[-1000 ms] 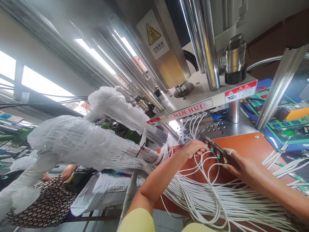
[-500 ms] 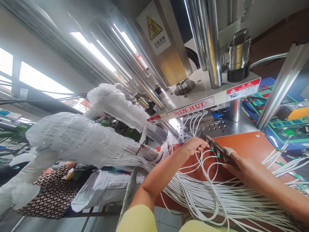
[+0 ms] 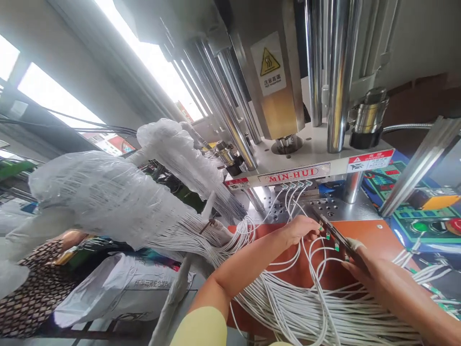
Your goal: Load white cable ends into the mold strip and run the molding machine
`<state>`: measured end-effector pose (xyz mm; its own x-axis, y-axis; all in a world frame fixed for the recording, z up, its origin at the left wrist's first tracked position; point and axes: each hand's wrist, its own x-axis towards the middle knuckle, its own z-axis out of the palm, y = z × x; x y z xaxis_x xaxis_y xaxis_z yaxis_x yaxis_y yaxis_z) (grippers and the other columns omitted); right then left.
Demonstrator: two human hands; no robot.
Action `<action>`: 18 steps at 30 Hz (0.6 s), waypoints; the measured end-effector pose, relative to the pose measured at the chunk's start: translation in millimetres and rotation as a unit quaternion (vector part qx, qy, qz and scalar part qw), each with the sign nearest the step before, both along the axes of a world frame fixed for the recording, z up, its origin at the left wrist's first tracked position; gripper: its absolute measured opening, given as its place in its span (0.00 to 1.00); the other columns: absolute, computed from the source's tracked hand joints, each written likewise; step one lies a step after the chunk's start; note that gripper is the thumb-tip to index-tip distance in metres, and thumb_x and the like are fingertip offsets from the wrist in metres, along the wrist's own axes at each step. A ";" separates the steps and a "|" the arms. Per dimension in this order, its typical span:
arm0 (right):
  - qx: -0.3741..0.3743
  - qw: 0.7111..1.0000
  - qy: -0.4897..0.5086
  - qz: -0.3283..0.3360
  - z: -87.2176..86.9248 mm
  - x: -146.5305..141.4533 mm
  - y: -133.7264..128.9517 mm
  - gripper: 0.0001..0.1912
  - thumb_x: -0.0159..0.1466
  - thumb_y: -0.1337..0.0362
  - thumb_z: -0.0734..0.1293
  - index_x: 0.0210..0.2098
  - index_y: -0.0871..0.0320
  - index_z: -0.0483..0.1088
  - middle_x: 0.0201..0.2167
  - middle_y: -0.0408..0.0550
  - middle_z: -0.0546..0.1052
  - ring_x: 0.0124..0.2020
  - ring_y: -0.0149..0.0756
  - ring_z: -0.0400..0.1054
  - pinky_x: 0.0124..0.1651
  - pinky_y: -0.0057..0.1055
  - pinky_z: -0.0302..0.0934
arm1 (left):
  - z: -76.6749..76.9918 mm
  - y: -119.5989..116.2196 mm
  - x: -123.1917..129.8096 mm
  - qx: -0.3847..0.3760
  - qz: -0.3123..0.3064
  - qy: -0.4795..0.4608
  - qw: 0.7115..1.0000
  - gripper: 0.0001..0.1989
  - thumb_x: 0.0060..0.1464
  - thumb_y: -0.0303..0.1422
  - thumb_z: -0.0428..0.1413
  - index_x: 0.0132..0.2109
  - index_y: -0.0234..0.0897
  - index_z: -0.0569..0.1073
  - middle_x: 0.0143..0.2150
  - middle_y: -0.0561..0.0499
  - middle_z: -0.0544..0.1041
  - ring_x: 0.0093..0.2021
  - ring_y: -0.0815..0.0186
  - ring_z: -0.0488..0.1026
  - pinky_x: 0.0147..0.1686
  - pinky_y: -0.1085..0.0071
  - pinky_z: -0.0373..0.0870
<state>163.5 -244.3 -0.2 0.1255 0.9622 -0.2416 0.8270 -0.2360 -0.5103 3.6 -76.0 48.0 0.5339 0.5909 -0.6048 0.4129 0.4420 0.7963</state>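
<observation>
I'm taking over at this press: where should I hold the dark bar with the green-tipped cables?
Hold the dark bar by its long upper edge, coming from over the orange plate: the green-tipped connectors line the opposite edge, and the right hand holds its near end.

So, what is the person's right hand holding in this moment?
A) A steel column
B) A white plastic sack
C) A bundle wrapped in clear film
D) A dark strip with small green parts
D: the right hand holds the end of the dark strip, which carries small green parts.
</observation>
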 end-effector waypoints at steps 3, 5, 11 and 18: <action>0.013 1.000 0.000 0.000 -1.6 5.4 0.3 0.27 0.64 0.40 0.51 0.54 0.48 0.60 0.36 0.47 0.81 0.34 0.48 0.76 0.32 0.38 0.63 | -3.8 2.8 -1.9 0.018 -0.048 -0.021 0.998 0.02 0.54 0.24 0.57 0.32 0.28 0.73 0.24 0.53 0.75 0.18 0.76 0.65 0.21 0.77 0.60; 0.030 1.000 -0.008 0.000 -7.5 8.4 0.1 0.27 0.64 0.40 0.52 0.53 0.48 0.61 0.34 0.46 0.81 0.32 0.48 0.76 0.31 0.37 0.63 | -7.7 4.1 -4.0 0.079 -0.070 -0.015 0.994 0.12 0.51 0.24 0.60 0.44 0.28 0.72 0.24 0.54 0.76 0.19 0.75 0.67 0.24 0.76 0.64; 0.044 0.999 0.007 0.011 -16.8 15.0 0.1 0.30 0.65 0.40 0.53 0.61 0.47 0.56 0.40 0.47 0.81 0.37 0.47 0.77 0.33 0.36 0.66 | -20.2 6.9 -8.5 0.372 -0.142 -0.013 0.917 0.24 0.53 0.28 0.62 0.57 0.34 0.69 0.34 0.52 0.80 0.31 0.71 0.75 0.38 0.75 0.69; 0.034 0.998 0.005 0.052 -12.2 23.3 -0.1 0.27 0.66 0.42 0.53 0.60 0.47 0.58 0.36 0.47 0.81 0.32 0.47 0.77 0.29 0.37 0.66 | -23.6 0.1 -4.4 0.523 -0.211 0.064 0.823 0.17 0.56 0.34 0.61 0.52 0.38 0.75 0.39 0.50 0.77 0.40 0.66 0.74 0.42 0.73 0.67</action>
